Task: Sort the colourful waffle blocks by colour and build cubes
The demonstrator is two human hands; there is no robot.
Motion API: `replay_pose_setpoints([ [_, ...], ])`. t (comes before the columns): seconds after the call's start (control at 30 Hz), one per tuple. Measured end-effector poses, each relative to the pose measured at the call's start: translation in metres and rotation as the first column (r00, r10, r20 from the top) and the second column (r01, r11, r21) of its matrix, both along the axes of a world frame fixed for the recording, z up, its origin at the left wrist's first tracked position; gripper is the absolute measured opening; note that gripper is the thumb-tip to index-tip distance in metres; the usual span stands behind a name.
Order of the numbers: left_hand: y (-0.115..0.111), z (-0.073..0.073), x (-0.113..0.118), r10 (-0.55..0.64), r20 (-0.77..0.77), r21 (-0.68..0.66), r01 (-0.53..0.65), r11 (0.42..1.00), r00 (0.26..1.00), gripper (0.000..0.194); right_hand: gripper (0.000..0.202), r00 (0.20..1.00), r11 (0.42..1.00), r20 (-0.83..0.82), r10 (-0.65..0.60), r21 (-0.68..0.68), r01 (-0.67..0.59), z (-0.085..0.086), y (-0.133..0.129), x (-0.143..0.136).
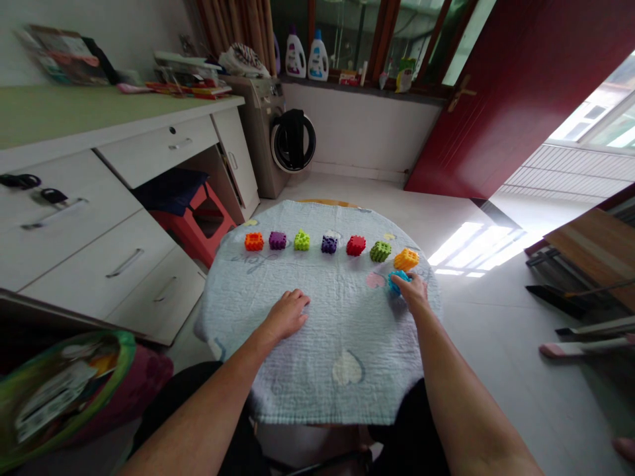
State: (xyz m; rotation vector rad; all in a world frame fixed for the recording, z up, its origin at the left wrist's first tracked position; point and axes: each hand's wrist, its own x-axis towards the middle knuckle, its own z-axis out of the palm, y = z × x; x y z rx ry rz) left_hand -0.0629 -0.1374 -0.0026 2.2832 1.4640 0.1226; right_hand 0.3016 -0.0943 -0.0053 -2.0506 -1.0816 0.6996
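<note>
A bright blue block [397,281] sits toward the right side of the tabletop [330,201], nearer the person than a yellow-orange block [406,259] and just beside it; whether the two touch cannot be told. The blue piece is small and chunky, with a knobbly, notched outline; part of it is hidden by the right hand [415,289], which grips it from the right between thumb and fingers. The left hand [290,312] rests palm down left of the middle, its fingers loosely bent and the thumb set a little apart.

Beyond the hands, further blocks stand well spaced in a gently curving row that ends at the yellow-orange one. From the left come an orange block [254,242] with a recess in its upper face, a purple block [278,240], a lime block [301,240] with a peaked top, a dark violet block [329,244], a red block [356,246] and a green block [380,251]. All look like solid-coloured plastic with toothed edges, roughly cube-shaped.

Under them spreads a pale blue-grey cloth [322,357], soft and finely crinkled, printed with hearts and lettering. A sliver of orange-brown tabletop shows past its far edge.
</note>
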Motion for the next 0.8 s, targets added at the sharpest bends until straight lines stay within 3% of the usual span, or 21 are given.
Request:
replay_pose_setpoints([
  [0.07,0.001,-0.001,0.002,0.036,0.051,-0.009,-0.036,0.999,0.998,0.033,0.048,0.987,0.998,0.150,-0.061,0.024,0.058,0.007,-0.001,-0.020],
  [0.2,0.002,-0.005,0.013,0.147,0.263,-0.047,-0.139,0.989,0.954,0.053,0.048,0.971,0.977,0.218,0.100,0.161,-0.137,0.024,-0.008,-0.080],
  [0.3,0.002,-0.011,0.022,0.192,0.361,-0.032,-0.194,0.981,0.912,0.081,0.045,0.969,0.943,0.128,0.210,0.236,-0.235,0.030,-0.015,-0.122],
  [0.4,0.000,-0.017,0.027,0.205,0.381,0.015,-0.227,0.974,0.902,0.099,0.040,0.934,0.904,-0.032,0.356,0.264,-0.335,0.028,-0.022,-0.143],
  [0.53,-0.001,-0.023,0.028,0.220,0.387,0.049,-0.258,0.965,0.895,0.090,0.034,0.893,0.897,-0.131,0.430,0.171,-0.407,0.018,-0.026,-0.144],
  [0.67,0.003,-0.023,0.027,0.253,0.338,0.053,-0.286,0.957,0.907,0.066,0.025,0.871,0.870,-0.005,0.490,0.063,-0.489,0.018,-0.019,-0.122],
  [0.73,0.007,-0.020,0.027,0.298,0.285,0.034,-0.321,0.947,0.911,0.058,0.026,0.890,0.892,0.124,0.440,0.054,-0.448,0.023,-0.009,-0.101],
  [0.8,0.011,-0.015,0.030,0.336,0.270,0.032,-0.357,0.934,0.902,0.051,0.032,0.922,0.941,0.248,0.299,0.081,-0.327,0.030,0.006,-0.073],
])
